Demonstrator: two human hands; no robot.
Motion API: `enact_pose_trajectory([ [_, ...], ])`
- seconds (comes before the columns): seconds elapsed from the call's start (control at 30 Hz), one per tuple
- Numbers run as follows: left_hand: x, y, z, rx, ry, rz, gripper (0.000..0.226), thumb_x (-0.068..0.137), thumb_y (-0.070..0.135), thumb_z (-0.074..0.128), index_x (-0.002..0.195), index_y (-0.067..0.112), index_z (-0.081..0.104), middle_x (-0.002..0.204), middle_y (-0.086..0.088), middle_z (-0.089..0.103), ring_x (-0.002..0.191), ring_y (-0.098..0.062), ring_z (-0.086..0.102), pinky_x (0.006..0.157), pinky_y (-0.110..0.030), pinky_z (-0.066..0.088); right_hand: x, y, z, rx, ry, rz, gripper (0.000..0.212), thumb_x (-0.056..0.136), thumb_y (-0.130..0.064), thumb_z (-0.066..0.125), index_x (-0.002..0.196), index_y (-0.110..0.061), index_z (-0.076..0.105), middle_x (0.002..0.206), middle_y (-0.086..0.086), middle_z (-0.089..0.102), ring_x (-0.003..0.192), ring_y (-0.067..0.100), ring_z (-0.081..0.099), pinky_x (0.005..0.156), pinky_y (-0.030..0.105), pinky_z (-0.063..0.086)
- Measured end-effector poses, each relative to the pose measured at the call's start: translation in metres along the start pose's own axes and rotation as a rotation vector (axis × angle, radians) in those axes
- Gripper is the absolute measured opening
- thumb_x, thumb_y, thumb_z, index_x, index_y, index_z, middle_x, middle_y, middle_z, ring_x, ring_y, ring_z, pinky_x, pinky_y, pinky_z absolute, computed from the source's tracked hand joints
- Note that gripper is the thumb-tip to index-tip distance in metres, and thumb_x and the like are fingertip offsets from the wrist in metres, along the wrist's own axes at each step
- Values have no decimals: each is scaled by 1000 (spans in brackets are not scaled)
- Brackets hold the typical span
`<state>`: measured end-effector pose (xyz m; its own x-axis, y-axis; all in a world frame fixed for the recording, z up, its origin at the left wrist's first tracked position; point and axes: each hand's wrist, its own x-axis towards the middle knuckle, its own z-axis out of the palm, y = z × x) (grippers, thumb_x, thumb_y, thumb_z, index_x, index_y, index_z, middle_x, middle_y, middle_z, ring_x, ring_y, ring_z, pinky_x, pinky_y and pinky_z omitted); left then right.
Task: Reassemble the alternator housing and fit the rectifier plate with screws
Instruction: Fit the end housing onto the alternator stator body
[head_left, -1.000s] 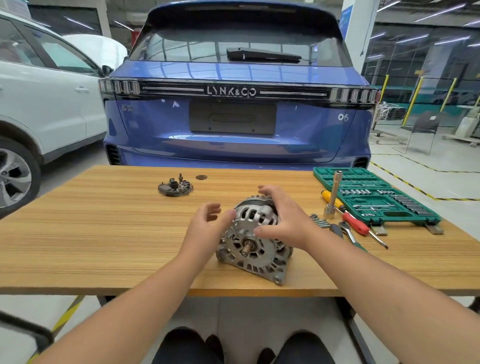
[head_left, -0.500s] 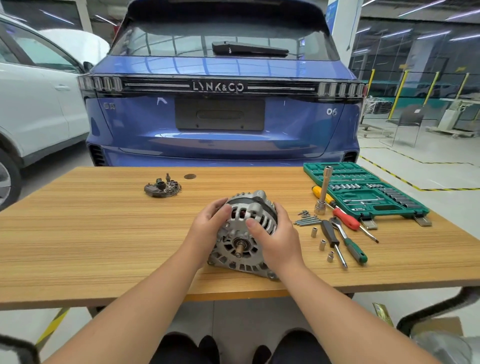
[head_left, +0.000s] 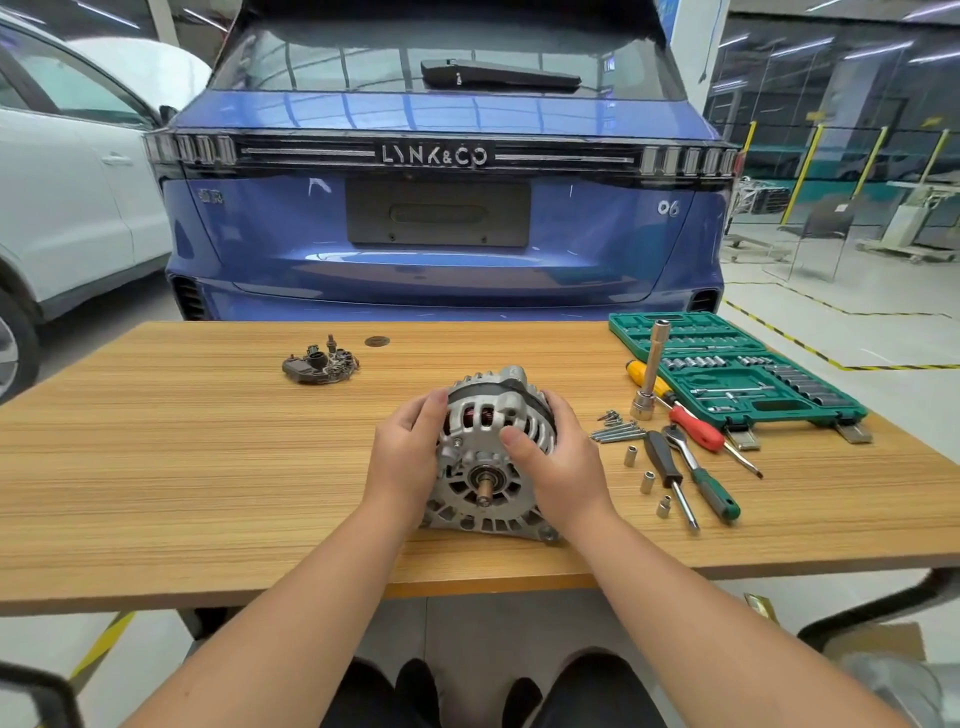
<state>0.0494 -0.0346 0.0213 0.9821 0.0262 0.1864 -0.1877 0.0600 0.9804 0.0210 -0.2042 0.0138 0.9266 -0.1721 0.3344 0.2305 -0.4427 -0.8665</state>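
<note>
The silver alternator (head_left: 485, 457) stands on its edge near the front of the wooden table (head_left: 182, 467), its shaft end facing me. My left hand (head_left: 408, 452) grips its left side. My right hand (head_left: 558, 462) grips its right side, thumb laid across the slotted front housing. The dark rectifier plate (head_left: 320, 362) lies apart at the back left of the table. A heap of long screws (head_left: 615, 428) lies just right of my right hand.
Right of the alternator lie small sockets (head_left: 647, 480), a black-handled screwdriver (head_left: 670, 475), a green-handled ratchet (head_left: 701, 475), a red and yellow screwdriver (head_left: 685, 415) and an upright extension bar (head_left: 652, 369). A green socket case (head_left: 737, 369) is open at the far right. A blue car (head_left: 441, 208) stands behind the table.
Both hands have closed in on the alternator's sides; a second ago the left hand was off it and the right hand lay over its top. The alternator stands more upright.
</note>
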Motion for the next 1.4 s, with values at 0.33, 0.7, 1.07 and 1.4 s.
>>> enact_pose_trajectory([
  [0.33, -4, -22, -24, 18, -310, -67, 83, 56, 97, 60, 133, 72, 41, 132, 36, 53, 114, 12, 59, 86, -21, 57, -8, 24, -5, 72, -110, -31, 114, 62, -97, 52, 157, -45, 16, 157, -10, 38, 145, 12, 36, 116, 52, 36],
  [0.7, -11, -11, -23, 137, -149, -85, 69, 68, 85, 56, 133, 66, 46, 149, 6, 53, 132, -19, 52, 106, -47, 49, -1, 22, -15, 51, -143, -123, 93, 75, -92, 47, 150, -38, 38, 136, -21, 59, 128, -3, 53, 106, 35, 48],
  [1.07, 3, 18, -15, 20, -66, -416, 67, 73, 82, 67, 115, 31, 71, 98, -2, 80, 88, -30, 78, 72, -48, 64, 24, -8, -20, 190, -242, 220, 109, 57, -97, 52, 141, -27, 58, 133, -6, 65, 126, 20, 57, 111, 51, 42],
  [1.4, 20, 23, -10, -82, -67, -553, 73, 74, 74, 74, 114, 12, 71, 97, -13, 79, 85, -35, 78, 77, -46, 62, 46, -4, -16, 166, -201, 330, 81, 84, -80, 52, 143, -24, 55, 142, -5, 56, 113, 16, 46, 91, 38, 37],
])
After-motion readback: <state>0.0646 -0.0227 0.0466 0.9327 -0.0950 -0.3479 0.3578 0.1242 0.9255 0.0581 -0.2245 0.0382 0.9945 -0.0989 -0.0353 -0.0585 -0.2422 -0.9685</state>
